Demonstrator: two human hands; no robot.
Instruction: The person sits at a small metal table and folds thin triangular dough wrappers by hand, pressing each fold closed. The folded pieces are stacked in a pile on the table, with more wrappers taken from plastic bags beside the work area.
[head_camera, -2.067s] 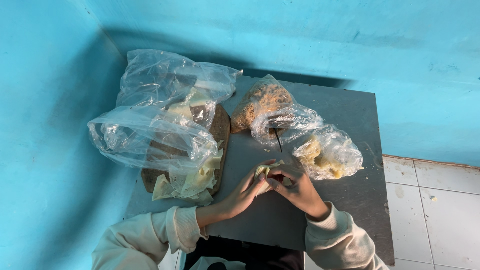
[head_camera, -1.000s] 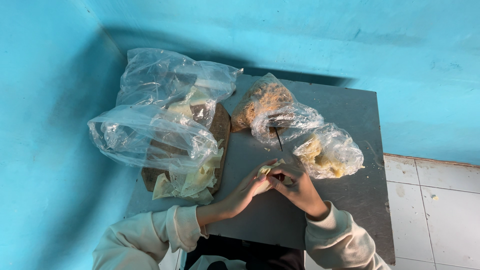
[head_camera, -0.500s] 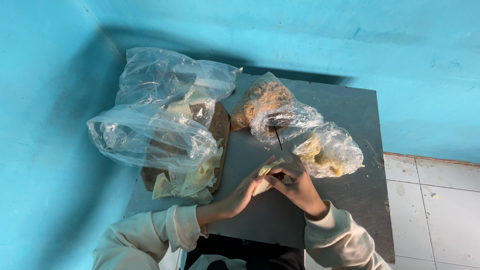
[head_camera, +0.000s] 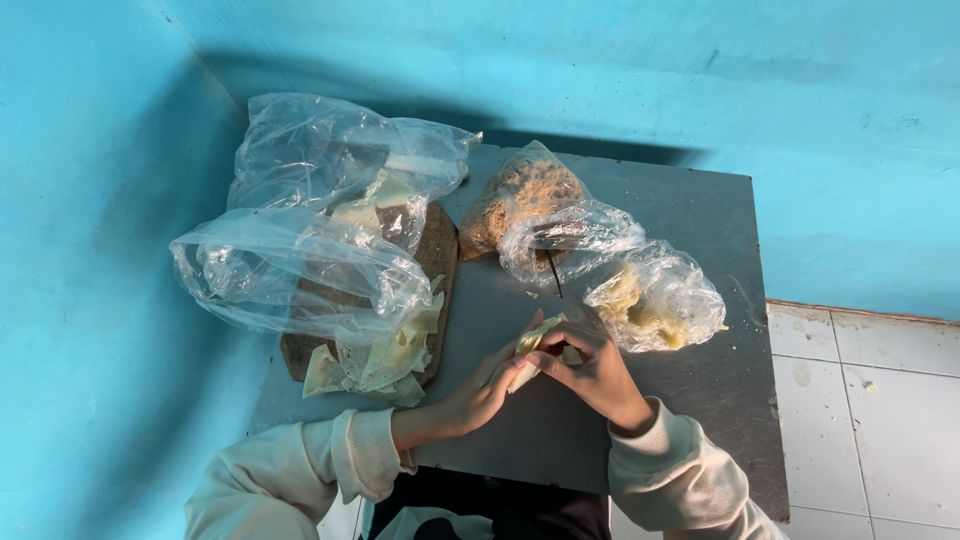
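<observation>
My left hand (head_camera: 480, 390) and right hand (head_camera: 590, 375) both pinch a thin wrapper (head_camera: 530, 350); it looks soft and easy to tear, so I'd hold its edges gently.

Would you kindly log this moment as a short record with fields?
Setting: grey table in a turquoise-walled corner
Left hand: holds a pale wrapper from the left
Right hand: fingers pinch the same wrapper
Board: wooden, under loose wrappers and clear bags
Brown-crumb bag: behind the hands
Yellow-filling bag: right of the hands
Dark stick: between those two bags
</observation>
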